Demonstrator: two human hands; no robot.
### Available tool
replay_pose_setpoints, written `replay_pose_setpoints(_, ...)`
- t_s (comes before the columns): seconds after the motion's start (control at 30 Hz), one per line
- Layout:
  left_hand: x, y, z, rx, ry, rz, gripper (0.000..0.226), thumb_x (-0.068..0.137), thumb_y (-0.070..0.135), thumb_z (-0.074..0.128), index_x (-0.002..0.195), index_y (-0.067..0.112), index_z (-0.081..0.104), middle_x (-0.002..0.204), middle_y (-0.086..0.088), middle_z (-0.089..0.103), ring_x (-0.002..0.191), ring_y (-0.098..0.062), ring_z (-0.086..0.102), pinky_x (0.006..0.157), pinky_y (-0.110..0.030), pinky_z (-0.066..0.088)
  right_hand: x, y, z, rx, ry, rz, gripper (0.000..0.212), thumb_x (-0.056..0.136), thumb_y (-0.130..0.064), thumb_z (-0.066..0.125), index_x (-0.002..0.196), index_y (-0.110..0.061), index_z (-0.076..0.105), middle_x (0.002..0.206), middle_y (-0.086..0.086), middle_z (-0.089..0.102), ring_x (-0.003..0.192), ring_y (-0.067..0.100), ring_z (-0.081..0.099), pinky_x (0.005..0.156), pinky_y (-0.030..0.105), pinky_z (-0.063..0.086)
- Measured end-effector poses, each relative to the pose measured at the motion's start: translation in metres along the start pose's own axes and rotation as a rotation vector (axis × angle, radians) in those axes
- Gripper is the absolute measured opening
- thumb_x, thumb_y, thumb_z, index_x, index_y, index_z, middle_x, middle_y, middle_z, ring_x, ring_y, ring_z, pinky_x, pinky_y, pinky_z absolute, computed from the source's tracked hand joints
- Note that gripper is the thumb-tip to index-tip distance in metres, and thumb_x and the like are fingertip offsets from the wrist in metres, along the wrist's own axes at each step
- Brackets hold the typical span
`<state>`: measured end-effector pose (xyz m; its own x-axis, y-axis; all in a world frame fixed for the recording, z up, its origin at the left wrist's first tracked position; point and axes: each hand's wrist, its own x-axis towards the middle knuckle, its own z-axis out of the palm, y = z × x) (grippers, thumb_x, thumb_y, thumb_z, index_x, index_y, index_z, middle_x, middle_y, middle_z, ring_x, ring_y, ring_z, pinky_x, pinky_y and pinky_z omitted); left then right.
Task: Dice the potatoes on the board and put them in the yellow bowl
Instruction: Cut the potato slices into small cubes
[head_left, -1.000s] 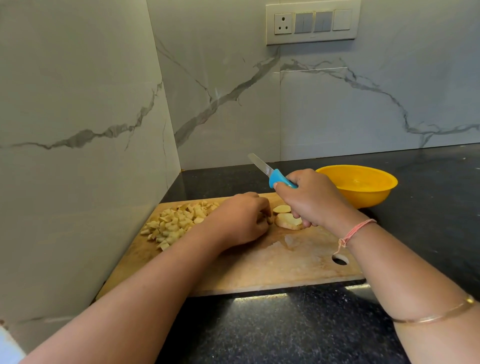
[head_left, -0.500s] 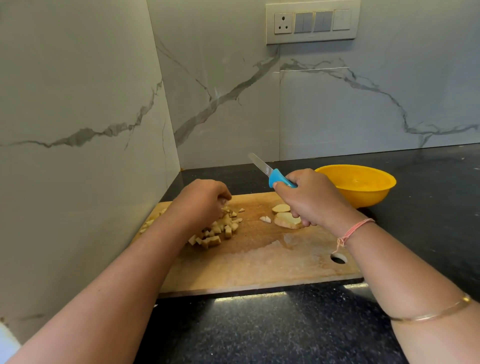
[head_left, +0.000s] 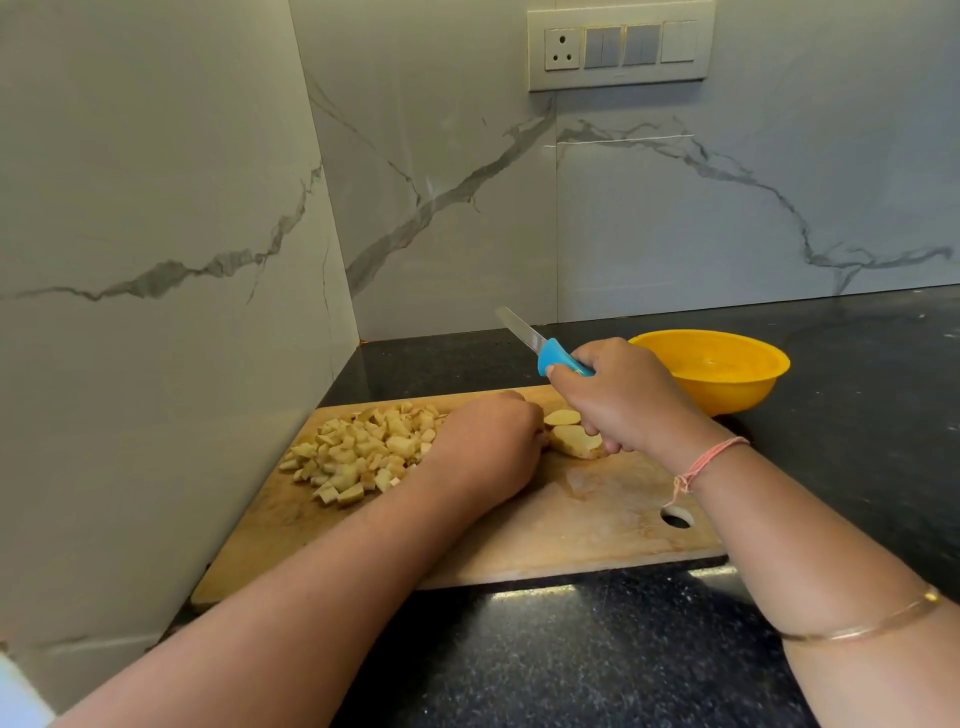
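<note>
Right hand (head_left: 618, 400) grips the blue handle of a knife (head_left: 553, 356), with the blade raised and angled away over the far edge of the board (head_left: 597, 525), clear of the wood. Left hand (head_left: 488, 452) lies knuckles-up just beside it, fingers curled under toward the potato slices (head_left: 569, 439). Its fingertips are hidden, so it cannot be told whether it pinches a slice or only steadies one.

Two pale slices lie between the hands, the larger partly under the right hand's lower fingers. On the outer side of the left hand sits a loose heap of diced potato (head_left: 363, 452), spread toward the wall-side end of the board. Beyond the right hand and a little to its outer side, the yellow bowl (head_left: 727, 387) stands on the dark bench (head_left: 857, 431), off the board, with no pieces visible inside.

Slices look firm and light but are likely slick with starch on their cut faces. Laid flat, they should stay put under the blade. The safest hold is probably from above, with curled fingertips pressing the end farthest from the edge. Dice are small, loose and apt to scatter, so a cupped hand or the flat of the blade would likely carry them better than a pinch. The bowl seems light and may slide if nudged.
</note>
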<state>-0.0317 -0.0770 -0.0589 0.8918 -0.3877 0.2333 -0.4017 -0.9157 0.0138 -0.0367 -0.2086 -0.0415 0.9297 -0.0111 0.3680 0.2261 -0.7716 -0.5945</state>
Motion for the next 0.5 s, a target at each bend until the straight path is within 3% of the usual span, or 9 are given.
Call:
replay_pose_setpoints(0.13,-0.001,-0.011,-0.002,0.058,0.029,-0.075,0.017,0.098,0.018,0.049,0.112,0.016,0.058,0.109,-0.004,0.057,0.093,-0.016,0.055,0.08,-0.029,0.051,-0.001,0.0,0.0,-0.01,-0.006,-0.001,0.02,0.096,-0.036,0.044,0.1,-0.02,0.054,0.066,-0.001,0.056,0.041,0.009,0.049,0.04,0.016,0.037)
replay_pose_setpoints(0.37,-0.016,-0.04,-0.015,0.219,-0.12,-0.159,0.03,0.097,0.018,0.046,0.127,0.02,0.048,0.128,-0.006,0.047,0.118,-0.025,0.042,0.097,-0.037,0.039,-0.001,0.0,-0.001,-0.009,-0.003,-0.011,0.022,0.096,-0.037,0.044,0.098,-0.018,0.056,0.064,-0.001,0.055,0.04,0.008,0.049,0.038,0.014,0.034)
replay_pose_setpoints(0.5,-0.016,-0.046,-0.02,0.222,-0.121,-0.242,0.034,0.097,0.018,0.047,0.131,0.022,0.048,0.133,-0.005,0.045,0.122,-0.025,0.039,0.1,-0.039,0.038,0.0,0.0,-0.001,0.005,0.003,-0.006,0.023,0.096,-0.037,0.044,0.099,-0.018,0.057,0.065,-0.001,0.055,0.04,0.008,0.049,0.038,0.015,0.035)
